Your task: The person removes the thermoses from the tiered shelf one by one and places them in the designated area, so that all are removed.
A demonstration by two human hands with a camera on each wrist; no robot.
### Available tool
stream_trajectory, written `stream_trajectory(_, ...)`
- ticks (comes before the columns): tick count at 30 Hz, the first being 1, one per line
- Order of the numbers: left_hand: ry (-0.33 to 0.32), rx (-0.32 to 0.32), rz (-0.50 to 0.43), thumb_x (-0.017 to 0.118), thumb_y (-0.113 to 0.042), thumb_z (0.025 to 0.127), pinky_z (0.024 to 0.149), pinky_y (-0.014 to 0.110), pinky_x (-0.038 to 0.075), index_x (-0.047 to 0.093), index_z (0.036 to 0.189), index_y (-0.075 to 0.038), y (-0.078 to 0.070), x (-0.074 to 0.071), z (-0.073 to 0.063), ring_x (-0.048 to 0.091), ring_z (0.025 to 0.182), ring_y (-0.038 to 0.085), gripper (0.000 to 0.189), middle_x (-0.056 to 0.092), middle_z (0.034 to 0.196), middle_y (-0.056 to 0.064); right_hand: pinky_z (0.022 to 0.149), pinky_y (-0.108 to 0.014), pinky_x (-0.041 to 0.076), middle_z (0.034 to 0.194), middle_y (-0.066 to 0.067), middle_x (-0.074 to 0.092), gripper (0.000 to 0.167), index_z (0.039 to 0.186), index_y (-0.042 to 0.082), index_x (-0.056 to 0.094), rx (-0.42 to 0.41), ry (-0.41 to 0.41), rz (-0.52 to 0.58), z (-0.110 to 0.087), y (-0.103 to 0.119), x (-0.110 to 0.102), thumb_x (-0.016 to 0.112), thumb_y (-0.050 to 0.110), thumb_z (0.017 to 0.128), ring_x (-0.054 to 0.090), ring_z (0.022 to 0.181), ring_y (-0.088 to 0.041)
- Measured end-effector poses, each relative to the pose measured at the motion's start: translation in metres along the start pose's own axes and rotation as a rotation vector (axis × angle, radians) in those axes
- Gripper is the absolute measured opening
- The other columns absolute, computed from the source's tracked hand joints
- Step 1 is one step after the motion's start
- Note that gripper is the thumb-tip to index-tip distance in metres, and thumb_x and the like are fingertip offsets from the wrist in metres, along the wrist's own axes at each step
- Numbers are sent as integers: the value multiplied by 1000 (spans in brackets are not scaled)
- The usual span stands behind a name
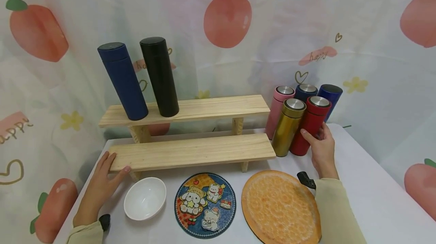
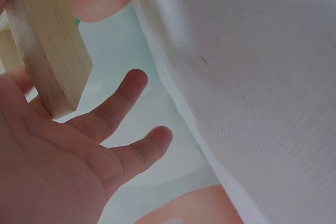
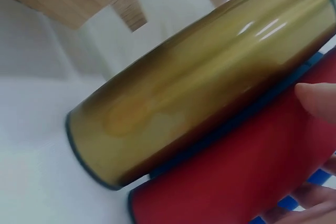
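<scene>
My left hand [image 1: 102, 185] rests at the left end of the lower wooden shelf [image 1: 190, 152], thumb by its front edge. In the left wrist view the board's end [image 2: 60, 51] lies against this hand, with two fingers [image 2: 118, 103] spread straight past it. On the right, my right hand [image 1: 323, 151] grips a red thermos [image 1: 311, 128] low on its body, thumb in front and fingers round the far side. Beside it leans a gold thermos [image 1: 287, 132], close to the red one [image 3: 231, 177]. Behind these stand a pink thermos [image 1: 275, 113] and two blue thermoses [image 1: 330, 94].
On the upper shelf [image 1: 218, 107] stand a tall blue thermos [image 1: 124, 83] and a black one [image 1: 160, 79]. In front are a white bowl [image 1: 145, 198], a round mat with cartoon animals [image 1: 205, 206] and an orange round mat [image 1: 281, 206]. A printed curtain [image 1: 265, 16] hangs behind.
</scene>
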State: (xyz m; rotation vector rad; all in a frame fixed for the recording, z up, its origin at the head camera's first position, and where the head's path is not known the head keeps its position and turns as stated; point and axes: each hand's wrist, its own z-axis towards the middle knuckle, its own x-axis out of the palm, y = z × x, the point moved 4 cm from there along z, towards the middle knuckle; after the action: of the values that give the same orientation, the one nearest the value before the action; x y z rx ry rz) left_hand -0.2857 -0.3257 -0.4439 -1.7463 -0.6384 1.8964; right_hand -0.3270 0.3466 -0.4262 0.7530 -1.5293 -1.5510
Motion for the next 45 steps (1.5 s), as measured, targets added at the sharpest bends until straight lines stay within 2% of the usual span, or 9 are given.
stream_trajectory(3,1,-3,6,64,-53,105,118,78,16,19,165,8,0,0,0,7,156,60,97,1,173,34,124,-33,30,174,-7,33,79,171,25,28,-45,-16,26,-5,13,-2,69,10,105,33,157,-24)
stream_trajectory(8,6,-9,9,64,-55,105,118,79,16,18,166,7,-1,0,1,6,156,59,98,-1,174,33,122,-26,30,174,-5,33,76,171,21,28,-154,-38,143,-17,43,-6,66,7,106,28,160,-22)
stream_trajectory(14,3,-9,13,64,-55,105,117,79,17,18,166,7,1,0,0,7,156,60,98,0,173,33,118,-22,36,169,-12,41,71,167,12,37,-297,-59,280,-35,84,-1,63,-2,103,36,156,-23)
stream_trajectory(24,10,-8,14,64,-54,105,118,78,16,18,165,9,1,-1,2,6,156,60,98,0,173,34,115,-27,44,160,-17,50,61,158,5,49,-497,56,464,-80,134,27,61,-9,99,46,147,-32)
stream_trajectory(27,19,-19,17,63,-55,105,118,78,16,17,165,9,1,-1,2,6,156,60,99,-1,173,34,117,-30,42,160,-18,50,60,159,4,48,-535,118,446,-95,141,40,59,-9,100,45,149,-33)
stream_trajectory(30,26,-28,20,63,-57,105,118,78,16,16,166,8,2,-1,2,5,156,60,101,-2,173,34,120,-32,39,161,-17,50,61,160,4,46,-559,195,382,-107,142,56,57,-6,102,43,151,-32)
stream_trajectory(36,5,-17,10,66,-52,105,118,79,16,20,164,9,4,-3,0,7,155,61,97,1,172,35,123,-34,35,163,-16,48,60,163,0,40,-596,368,267,-122,127,104,53,-6,105,43,152,-31)
stream_trajectory(41,0,-11,-4,67,-51,104,118,78,17,22,164,9,3,2,1,9,155,61,96,4,172,35,124,-36,33,163,-16,48,62,163,-3,37,-571,461,201,-126,112,150,55,-4,104,43,151,-34)
stream_trajectory(45,-8,-18,-8,68,-51,104,119,77,16,22,165,8,3,2,2,9,156,60,96,3,173,34,127,-42,28,166,-11,45,65,166,3,34,-529,555,149,-128,110,191,59,7,106,41,153,-31)
